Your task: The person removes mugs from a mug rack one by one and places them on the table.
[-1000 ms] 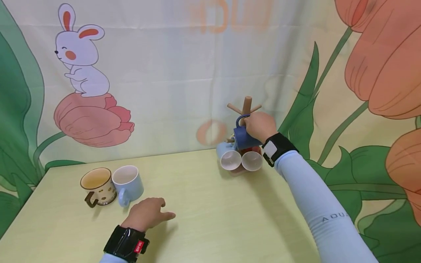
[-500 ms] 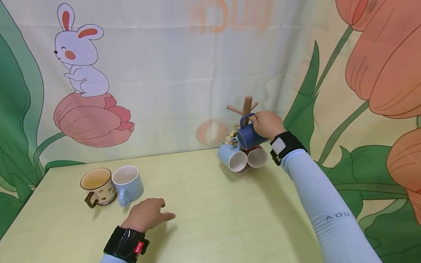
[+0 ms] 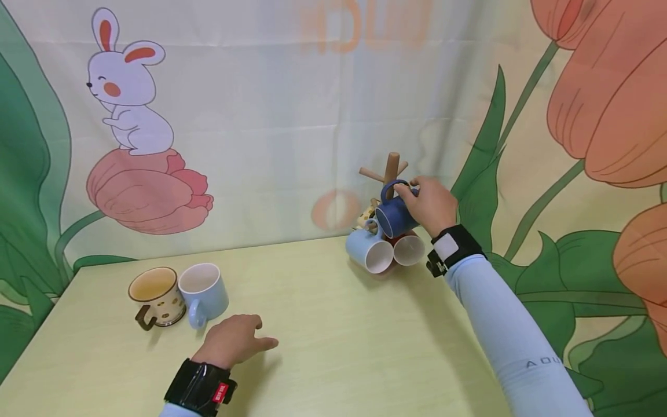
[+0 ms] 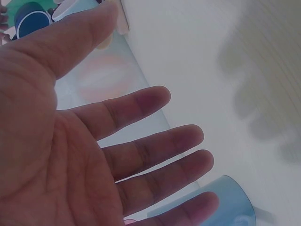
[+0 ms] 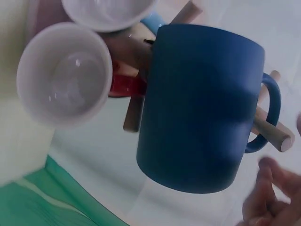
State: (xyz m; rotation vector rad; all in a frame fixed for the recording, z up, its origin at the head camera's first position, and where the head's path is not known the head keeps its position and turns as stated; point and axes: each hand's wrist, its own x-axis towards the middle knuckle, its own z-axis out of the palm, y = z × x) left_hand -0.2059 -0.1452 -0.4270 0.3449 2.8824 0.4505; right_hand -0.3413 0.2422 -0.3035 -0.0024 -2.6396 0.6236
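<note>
A dark blue mug (image 5: 202, 108) hangs by its handle from a peg of a wooden mug tree (image 3: 392, 167). My right hand (image 3: 431, 201) is beside that mug, and in the right wrist view its loosely bent fingers (image 5: 268, 197) stand apart from it. Below hang a light blue mug (image 3: 365, 248) and a red mug with a white inside (image 5: 66, 75). A spotted mug (image 3: 367, 215) shows partly behind them. My left hand (image 4: 70, 141) is held over the table with fingers spread, holding nothing, near a light blue mug (image 3: 205, 292).
A cream mug with brown spots and a dark handle (image 3: 158, 298) stands upright at the table's left, against the standing light blue mug. The yellowish table (image 3: 312, 347) ends at a printed cloth backdrop (image 3: 260, 127) behind the mug tree.
My right hand has drawn back to the right from the dark blue mug and let it go; the mug now hangs on its peg. The lower mugs have turned slightly. My left hand stays put.
</note>
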